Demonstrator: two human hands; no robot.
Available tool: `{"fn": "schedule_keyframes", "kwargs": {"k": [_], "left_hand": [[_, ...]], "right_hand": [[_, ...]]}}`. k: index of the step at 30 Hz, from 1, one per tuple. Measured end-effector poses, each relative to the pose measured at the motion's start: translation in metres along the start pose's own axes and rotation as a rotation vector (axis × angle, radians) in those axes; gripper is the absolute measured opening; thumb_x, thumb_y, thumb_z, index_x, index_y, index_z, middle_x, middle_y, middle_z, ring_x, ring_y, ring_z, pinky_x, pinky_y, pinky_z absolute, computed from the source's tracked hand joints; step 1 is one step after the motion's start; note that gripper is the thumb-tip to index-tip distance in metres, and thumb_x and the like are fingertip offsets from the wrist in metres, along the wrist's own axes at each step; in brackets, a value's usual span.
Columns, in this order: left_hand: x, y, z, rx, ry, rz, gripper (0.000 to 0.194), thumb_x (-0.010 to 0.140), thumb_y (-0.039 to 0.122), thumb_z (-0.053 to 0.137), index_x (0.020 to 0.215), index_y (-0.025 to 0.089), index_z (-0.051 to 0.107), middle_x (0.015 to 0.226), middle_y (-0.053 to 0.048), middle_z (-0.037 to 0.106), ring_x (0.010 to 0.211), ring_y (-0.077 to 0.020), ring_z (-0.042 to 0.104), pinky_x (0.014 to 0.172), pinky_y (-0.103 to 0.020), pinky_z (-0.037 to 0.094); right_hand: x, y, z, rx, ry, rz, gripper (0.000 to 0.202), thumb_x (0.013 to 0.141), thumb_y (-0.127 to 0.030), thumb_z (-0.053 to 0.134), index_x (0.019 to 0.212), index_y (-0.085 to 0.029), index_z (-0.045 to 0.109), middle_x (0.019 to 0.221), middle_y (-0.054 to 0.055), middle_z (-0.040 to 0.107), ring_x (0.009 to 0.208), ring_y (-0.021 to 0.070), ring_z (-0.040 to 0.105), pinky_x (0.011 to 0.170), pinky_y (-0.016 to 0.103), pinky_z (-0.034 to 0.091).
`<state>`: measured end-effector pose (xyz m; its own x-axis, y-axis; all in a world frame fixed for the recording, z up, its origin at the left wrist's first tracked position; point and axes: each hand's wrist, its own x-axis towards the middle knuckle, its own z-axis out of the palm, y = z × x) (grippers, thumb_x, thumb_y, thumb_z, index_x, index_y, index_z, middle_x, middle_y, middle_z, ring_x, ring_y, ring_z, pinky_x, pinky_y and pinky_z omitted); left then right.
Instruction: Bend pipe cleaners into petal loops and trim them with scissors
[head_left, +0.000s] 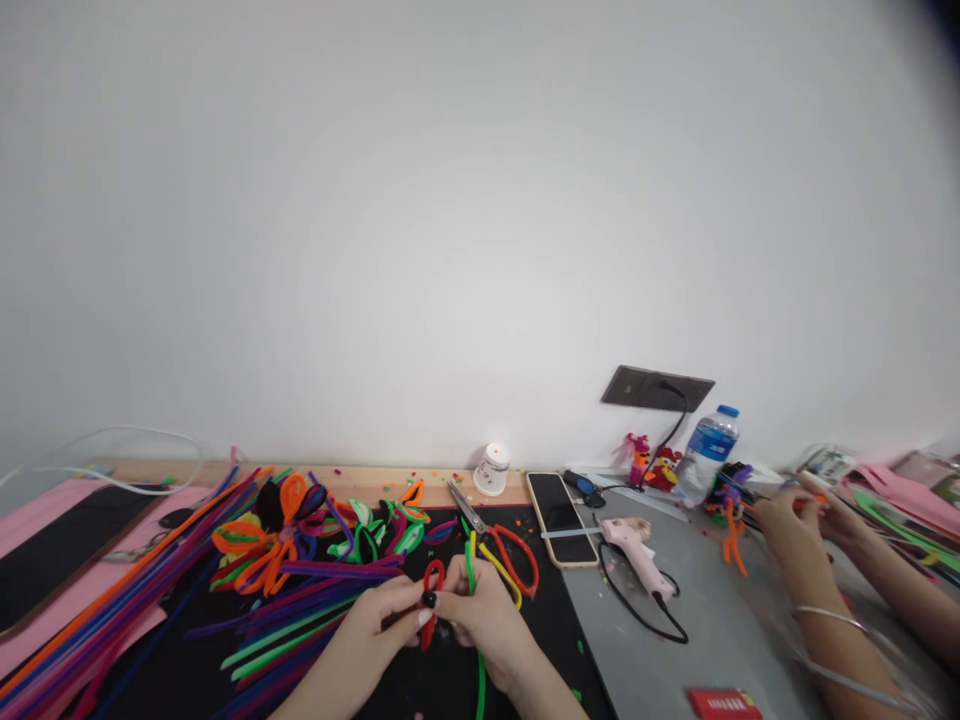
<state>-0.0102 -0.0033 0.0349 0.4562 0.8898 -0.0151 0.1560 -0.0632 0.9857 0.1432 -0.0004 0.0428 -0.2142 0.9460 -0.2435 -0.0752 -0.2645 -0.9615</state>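
Observation:
My left hand (384, 622) pinches a red pipe cleaner (433, 572) bent into a narrow loop. Facing it, my right hand (489, 615) has its fingertips closed on the same red loop. A green pipe cleaner (481, 685) runs through the right hand's fingers and hangs below it. A small black spot shows at the meeting fingertips; I cannot make out what it is. Just behind the right hand lie scissors (517, 560) with orange-red handles, blades apart, and a yellow pipe cleaner (495, 566) beside them. Bundled pipe cleaners (300, 625) lie near my left hand.
Pipe-cleaner flowers (289, 535) sit behind the bundle on a black mat (559, 610). A paper cup (491, 470), phone (562, 520), corded pink glue gun (637, 560) and water bottle (707, 455) stand or lie rightward. Another person's hands (795, 520) work at far right.

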Motion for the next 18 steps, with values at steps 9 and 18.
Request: {"fn": "schedule_keyframes", "kwargs": {"k": [9, 18], "left_hand": [[0.0017, -0.0033, 0.0033, -0.195, -0.075, -0.06, 0.026, 0.079, 0.033, 0.05, 0.086, 0.014, 0.066, 0.068, 0.0, 0.058, 0.067, -0.0143, 0.051, 0.063, -0.023, 0.043], [0.0001, 0.0021, 0.0044, -0.232, -0.074, -0.052, 0.024, 0.079, 0.03, 0.052, 0.085, 0.013, 0.067, 0.07, -0.002, 0.064, 0.066, -0.0148, 0.056, 0.062, -0.023, 0.043]], "right_hand": [[0.0008, -0.0017, -0.0003, 0.004, -0.017, 0.043, 0.029, 0.059, -0.027, 0.068, 0.06, -0.017, 0.041, 0.043, -0.006, 0.053, 0.032, 0.0033, 0.041, 0.032, 0.015, 0.014], [0.0022, 0.0015, -0.0031, 0.005, -0.016, 0.063, 0.025, 0.058, -0.026, 0.067, 0.059, -0.016, 0.043, 0.04, -0.007, 0.051, 0.032, 0.0034, 0.039, 0.034, 0.017, 0.013]]}}
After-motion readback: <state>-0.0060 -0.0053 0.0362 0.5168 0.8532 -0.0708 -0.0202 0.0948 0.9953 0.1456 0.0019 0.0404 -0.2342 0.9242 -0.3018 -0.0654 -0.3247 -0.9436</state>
